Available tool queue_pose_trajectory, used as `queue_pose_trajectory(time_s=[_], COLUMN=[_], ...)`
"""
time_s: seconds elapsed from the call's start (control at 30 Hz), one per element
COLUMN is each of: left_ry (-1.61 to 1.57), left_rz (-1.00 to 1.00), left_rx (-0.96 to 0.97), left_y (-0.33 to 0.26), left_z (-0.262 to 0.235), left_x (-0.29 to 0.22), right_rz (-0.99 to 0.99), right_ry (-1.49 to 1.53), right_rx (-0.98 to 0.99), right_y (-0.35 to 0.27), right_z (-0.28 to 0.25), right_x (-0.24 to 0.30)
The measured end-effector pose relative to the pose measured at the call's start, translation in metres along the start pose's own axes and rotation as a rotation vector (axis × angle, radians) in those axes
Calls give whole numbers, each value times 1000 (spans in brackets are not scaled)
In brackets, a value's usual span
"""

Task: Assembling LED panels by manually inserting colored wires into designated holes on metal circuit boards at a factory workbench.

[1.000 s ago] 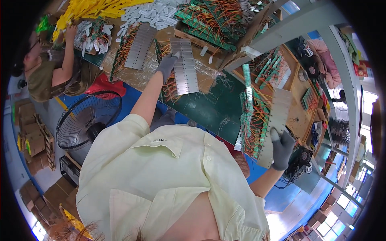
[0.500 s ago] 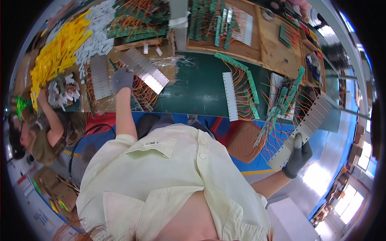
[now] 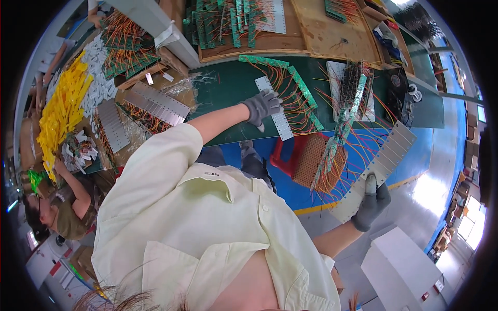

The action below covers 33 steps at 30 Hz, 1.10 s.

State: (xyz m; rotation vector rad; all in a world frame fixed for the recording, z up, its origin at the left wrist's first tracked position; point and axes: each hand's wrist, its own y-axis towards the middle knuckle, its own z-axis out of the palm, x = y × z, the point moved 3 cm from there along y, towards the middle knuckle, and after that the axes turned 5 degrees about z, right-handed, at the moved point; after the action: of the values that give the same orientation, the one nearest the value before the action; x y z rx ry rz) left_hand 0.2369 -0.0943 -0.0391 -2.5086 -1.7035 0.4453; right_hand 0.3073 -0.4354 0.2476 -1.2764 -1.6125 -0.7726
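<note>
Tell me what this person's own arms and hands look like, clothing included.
The left hand and right hand both wear dark grey gloves reaching the wrists, with paler thumb tips. The forearms are bare. Above them are loose, pale cream short sleeves. No markings are readable on gloves or sleeves.

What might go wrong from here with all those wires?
1. The right hand grips a silvery panel; trailing wires beside it hang past the edge of the table and might snag on the brown-seated chair.
2. The left hand is at a pale perforated strip; a bump might tug the orange wires beside it.
</note>
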Motion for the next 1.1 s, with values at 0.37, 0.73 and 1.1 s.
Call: queue_pose_trajectory(time_s=[0.37,0.73,1.1], left_ry=[112,-434,-695], left_rz=[31,-520,-702], left_rx=[-341,-725,-586], left_y=[-49,-94,-116], left_z=[43,-91,-126], left_x=[-75,-2,-2], right_rz=[32,-85,-237], right_ry=[77,164,-561], right_rx=[-37,168,284], right_y=[-15,2,16], right_z=[-14,53,312], right_x=[-7,36,7])
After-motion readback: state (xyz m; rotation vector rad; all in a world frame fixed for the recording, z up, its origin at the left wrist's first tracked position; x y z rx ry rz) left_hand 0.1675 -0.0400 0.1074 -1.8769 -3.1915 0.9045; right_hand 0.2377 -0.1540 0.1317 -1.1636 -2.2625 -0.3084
